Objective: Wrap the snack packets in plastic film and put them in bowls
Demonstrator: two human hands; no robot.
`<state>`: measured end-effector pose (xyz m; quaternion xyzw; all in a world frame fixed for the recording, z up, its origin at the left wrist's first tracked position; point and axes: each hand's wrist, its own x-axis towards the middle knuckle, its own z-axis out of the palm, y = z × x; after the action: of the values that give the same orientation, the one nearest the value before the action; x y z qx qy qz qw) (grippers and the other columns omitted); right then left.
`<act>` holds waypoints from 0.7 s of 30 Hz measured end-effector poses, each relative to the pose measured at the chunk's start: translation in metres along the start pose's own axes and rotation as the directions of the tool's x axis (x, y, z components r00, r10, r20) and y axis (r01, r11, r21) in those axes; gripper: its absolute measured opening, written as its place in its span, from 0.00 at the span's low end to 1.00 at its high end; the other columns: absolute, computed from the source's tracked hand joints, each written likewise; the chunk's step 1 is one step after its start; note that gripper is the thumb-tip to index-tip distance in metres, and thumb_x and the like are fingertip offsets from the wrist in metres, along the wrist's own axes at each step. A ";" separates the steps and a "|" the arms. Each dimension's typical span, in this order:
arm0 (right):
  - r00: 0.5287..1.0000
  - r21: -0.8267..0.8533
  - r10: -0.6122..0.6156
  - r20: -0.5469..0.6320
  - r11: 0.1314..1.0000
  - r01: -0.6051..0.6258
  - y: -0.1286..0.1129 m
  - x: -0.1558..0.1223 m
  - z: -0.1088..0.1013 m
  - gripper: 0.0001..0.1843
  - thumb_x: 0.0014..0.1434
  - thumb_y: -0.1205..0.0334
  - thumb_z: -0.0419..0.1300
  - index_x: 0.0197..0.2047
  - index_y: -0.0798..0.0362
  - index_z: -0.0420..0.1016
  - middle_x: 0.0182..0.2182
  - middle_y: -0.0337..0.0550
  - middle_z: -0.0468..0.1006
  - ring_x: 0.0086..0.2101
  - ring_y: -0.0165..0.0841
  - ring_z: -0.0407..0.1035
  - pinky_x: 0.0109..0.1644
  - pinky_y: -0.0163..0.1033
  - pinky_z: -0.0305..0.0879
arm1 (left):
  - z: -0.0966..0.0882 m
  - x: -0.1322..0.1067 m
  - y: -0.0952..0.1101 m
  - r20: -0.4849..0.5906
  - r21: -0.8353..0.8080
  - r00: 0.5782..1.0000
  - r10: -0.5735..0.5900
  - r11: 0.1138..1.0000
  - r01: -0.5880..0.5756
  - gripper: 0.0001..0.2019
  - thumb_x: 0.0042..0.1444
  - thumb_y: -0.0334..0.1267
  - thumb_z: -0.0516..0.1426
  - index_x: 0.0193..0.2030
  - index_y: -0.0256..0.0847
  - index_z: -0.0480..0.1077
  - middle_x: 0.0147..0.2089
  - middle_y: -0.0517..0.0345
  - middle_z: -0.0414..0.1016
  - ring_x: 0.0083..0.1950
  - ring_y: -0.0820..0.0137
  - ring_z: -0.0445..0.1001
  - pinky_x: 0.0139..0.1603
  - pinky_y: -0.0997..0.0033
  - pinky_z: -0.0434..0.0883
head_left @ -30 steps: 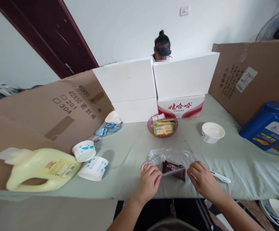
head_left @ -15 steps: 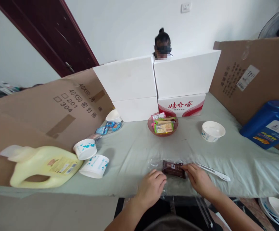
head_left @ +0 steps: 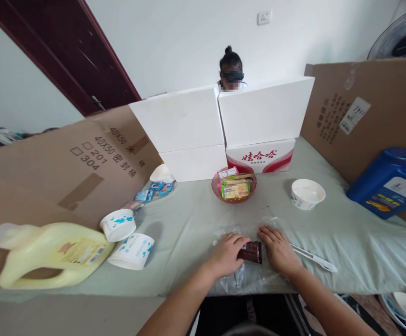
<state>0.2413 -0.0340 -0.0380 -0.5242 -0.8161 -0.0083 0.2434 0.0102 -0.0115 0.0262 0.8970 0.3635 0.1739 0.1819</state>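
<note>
Head view: looking down at a table [head_left: 185, 242] with a pale green cloth, stuff all over it.
Brown packet [head_left: 252, 252]: near edge of the table, between the two hands, with clear plastic [head_left: 240, 280] around it. Can't tell if it's in the plastic or just on top.
Left hand [head_left: 227, 256]: fingers curled over the packet's left end, thumb by its near edge. Proper grip or just pressing? Can't tell.
Right hand [head_left: 277, 249]: fingers loose and spread flat on the plastic, just beside the packet, not holding it.
Reddish glass bowl [head_left: 218, 196]: further back, upright, loaded with snack packs [head_left: 236, 190], mostly green-edged plus a pink-and-white one.
White paper bowl [head_left: 304, 203]: upright, over to the right; whatever's at the bottom is too washed out to read.
Paper cups [head_left: 131, 253]: two on the left, both tilted and touching, insides hidden.
Yellow jug [head_left: 54, 254]: lying beside those cups, contents unknown.
Blue bottle [head_left: 387, 184]: tilted against the right-hand cardboard [head_left: 367, 88].
White knife [head_left: 317, 259]: right next to the right hand, on the cloth.
</note>
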 end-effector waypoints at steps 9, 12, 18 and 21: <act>0.999 -0.012 0.034 0.007 0.999 -0.034 -0.004 0.002 -0.001 0.24 0.58 0.74 0.49 0.56 0.54 0.72 0.57 0.48 0.72 0.57 0.40 0.63 0.59 0.50 0.60 | -0.077 0.083 -0.052 -0.346 -0.010 0.938 0.027 0.999 -0.032 0.29 0.49 0.32 0.65 0.58 0.41 0.64 0.56 0.47 0.71 0.58 0.57 0.69 0.60 0.52 0.66; 0.999 -0.011 0.039 0.017 0.999 -0.039 -0.004 0.004 -0.004 0.23 0.59 0.74 0.50 0.55 0.54 0.73 0.57 0.47 0.72 0.56 0.40 0.64 0.59 0.49 0.60 | -0.094 0.130 -0.071 -0.344 0.130 0.936 0.081 0.991 -0.038 0.28 0.48 0.31 0.65 0.58 0.40 0.65 0.57 0.46 0.71 0.61 0.56 0.67 0.62 0.50 0.63; 0.999 -0.006 0.036 0.018 0.999 -0.036 -0.005 0.005 -0.007 0.22 0.59 0.73 0.51 0.55 0.54 0.73 0.56 0.47 0.72 0.56 0.39 0.64 0.58 0.48 0.61 | -0.091 0.157 -0.075 -0.338 0.234 0.941 0.017 0.970 0.067 0.28 0.46 0.38 0.67 0.55 0.40 0.67 0.59 0.44 0.67 0.63 0.52 0.62 0.63 0.45 0.59; 0.999 -0.011 0.040 0.023 0.999 -0.040 -0.005 0.005 -0.006 0.22 0.60 0.73 0.50 0.55 0.55 0.73 0.57 0.48 0.72 0.56 0.40 0.64 0.58 0.48 0.61 | -0.075 0.121 -0.051 -0.505 0.170 0.860 0.070 0.985 0.019 0.13 0.57 0.38 0.59 0.48 0.39 0.70 0.52 0.47 0.70 0.57 0.57 0.66 0.60 0.50 0.63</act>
<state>0.2378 -0.0339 -0.0296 -0.5417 -0.8081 -0.0019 0.2312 0.0286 0.1247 0.0908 0.8360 0.4001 0.3755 0.0006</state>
